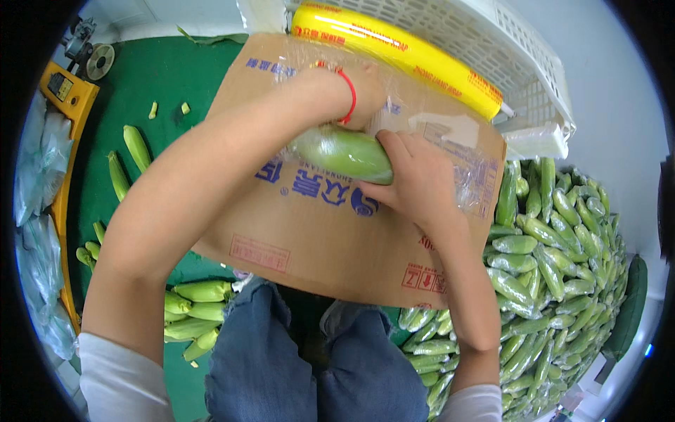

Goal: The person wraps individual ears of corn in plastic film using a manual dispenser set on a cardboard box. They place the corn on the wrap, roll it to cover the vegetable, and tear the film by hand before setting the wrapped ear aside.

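Note:
A green zucchini (pixel 345 153) with a glossy layer of clear film on it lies across a brown cardboard sheet (pixel 321 237) in front of me. My right hand (pixel 416 169) grips its right end, thumb below and fingers above. My left hand (pixel 366 97), with a red cord bracelet (pixel 348 92) at the wrist, is bent over just beyond the zucchini; its fingers are mostly hidden. Clear plastic film (pixel 393 79) stretches over the cardboard around that hand. Along the cardboard's far edge lies a yellow roll of film (pixel 401 53) bearing red print.
Film-wrapped zucchini form a large heap (pixel 553 253) on my right. Unwrapped zucchini (pixel 198 311) lie on the green floor (pixel 153 89) to my left, near a yellow metal frame (pixel 74 105) with plastic bags (pixel 39 253). A white plastic crate (pixel 527 79) stands behind the roll.

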Available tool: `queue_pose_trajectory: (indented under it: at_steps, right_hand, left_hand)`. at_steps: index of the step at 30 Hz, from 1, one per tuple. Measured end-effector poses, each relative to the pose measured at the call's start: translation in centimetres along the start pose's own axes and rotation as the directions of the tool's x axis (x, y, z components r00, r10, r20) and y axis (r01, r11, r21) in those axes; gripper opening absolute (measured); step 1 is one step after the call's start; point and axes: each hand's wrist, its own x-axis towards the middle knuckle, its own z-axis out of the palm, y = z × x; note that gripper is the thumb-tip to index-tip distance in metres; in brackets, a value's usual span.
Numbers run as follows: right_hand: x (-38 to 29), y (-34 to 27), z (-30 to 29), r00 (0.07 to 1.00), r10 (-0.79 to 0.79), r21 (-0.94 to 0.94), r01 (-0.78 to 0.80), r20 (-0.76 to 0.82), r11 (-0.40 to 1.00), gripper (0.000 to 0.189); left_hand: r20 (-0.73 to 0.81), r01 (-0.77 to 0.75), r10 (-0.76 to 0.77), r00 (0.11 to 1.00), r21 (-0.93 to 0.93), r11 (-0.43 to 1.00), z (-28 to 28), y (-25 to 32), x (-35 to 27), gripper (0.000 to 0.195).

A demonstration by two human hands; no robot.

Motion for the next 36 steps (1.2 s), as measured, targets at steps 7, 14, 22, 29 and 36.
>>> queue_pose_trajectory:
  at_steps: [7, 14, 22, 29, 36]
  right_hand:
    - [-8.7, -6.5, -5.1, 0.857, -0.19, 0.452, -0.055, 0.479, 0.89, 0.058]
    - [-12.9, -6.1, -5.7, 0.621, 0.276, 0.679, -0.687, 0.734, -0.26, 0.065]
    - [-7.9, -10.8, -1.1, 0.805, -0.369, -0.063, -0.386, 0.465, -0.92, 0.089]
    - [-6.7, -4.8, -4.1, 0.946, 0.163, 0.543, 0.017, -0.281, 0.84, 0.058]
    - [-4.9, -3.9, -7.3, 0.712, 0.592, 0.849, 0.521, -0.377, -0.086, 0.046]
  left_hand:
    - [0.053, 0.045, -0.038, 0.998, -0.121, 0.992, -1.1, -0.7, -1.3, 0.066]
    - [-0.833, -0.609, 0.248, 0.495, -0.129, 0.783, 3.4, 5.5, -12.9, 0.046]
    - [-0.324, -0.479, -0.353, 0.878, -0.567, -0.67, 3.7, 7.1, -12.8, 0.017]
    - [-0.058, -0.508, -0.664, 0.745, -0.694, -0.51, 7.9, 6.8, -13.3, 0.029]
    - [0.011, -0.087, -0.32, 0.947, -0.953, -0.29, 7.0, 11.0, -18.9, 0.069]
